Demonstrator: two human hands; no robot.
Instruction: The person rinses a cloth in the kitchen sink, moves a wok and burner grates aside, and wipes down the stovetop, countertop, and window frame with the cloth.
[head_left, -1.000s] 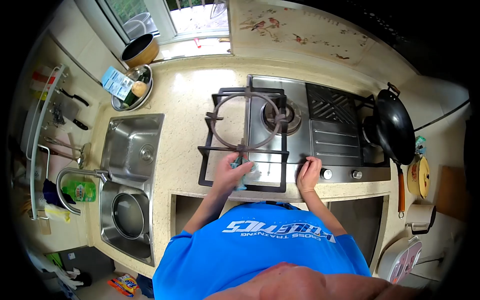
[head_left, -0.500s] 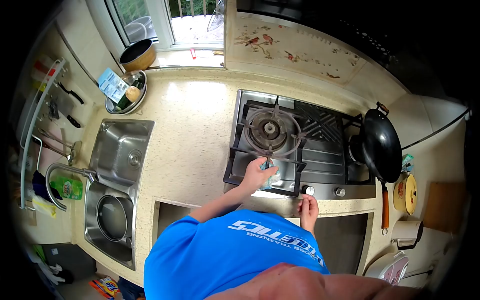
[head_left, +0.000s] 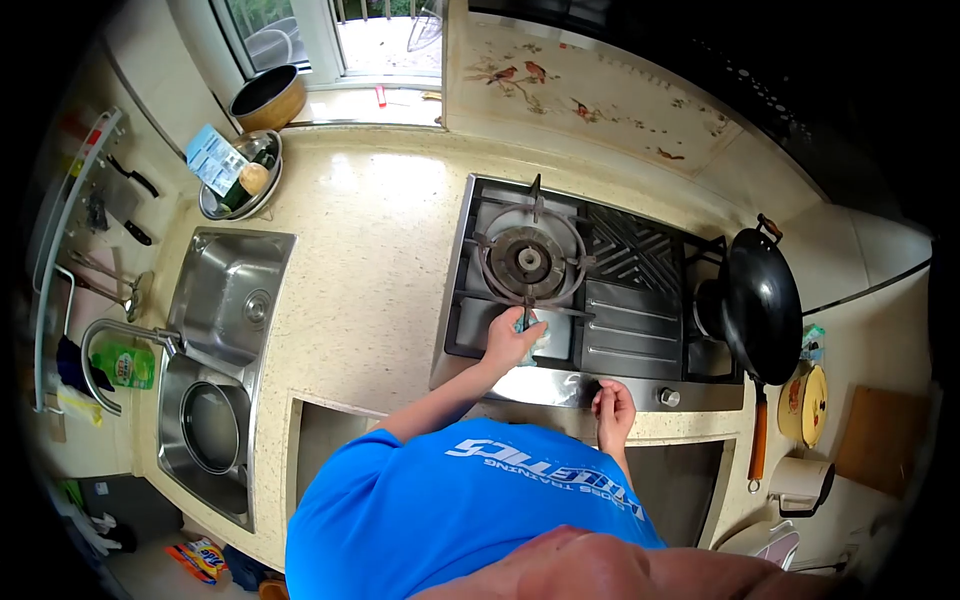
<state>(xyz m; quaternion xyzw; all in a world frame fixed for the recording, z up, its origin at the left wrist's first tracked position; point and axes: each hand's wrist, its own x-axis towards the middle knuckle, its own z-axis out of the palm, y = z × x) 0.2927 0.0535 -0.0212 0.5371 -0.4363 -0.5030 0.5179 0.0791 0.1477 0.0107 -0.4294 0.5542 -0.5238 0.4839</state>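
Observation:
My left hand (head_left: pixel 510 340) is closed on the front bar of the black pot grate (head_left: pixel 478 240), with a light blue cloth (head_left: pixel 540 334) bunched between its fingers. The grate lies on the left side of the steel gas stove, its ring around the burner (head_left: pixel 527 258). At the stove's front edge, my right hand (head_left: pixel 613 405) has its fingers curled together; whether anything small is in them is hidden. A metal knob (head_left: pixel 669 397) is to the right of that hand.
A black wok (head_left: pixel 762 305) tilts on the stove's right side, handle toward the front. On the left is a double sink (head_left: pixel 228 290) with a pan (head_left: pixel 215 425) in it. A bowl (head_left: pixel 262 195) of vegetables stands behind the sink, and a yellow pot (head_left: pixel 803 405) at right.
The grate has moved right and down from the stove's left edge onto the burner area, with my left hand on it. My right hand has drawn off the stove top to its front edge.

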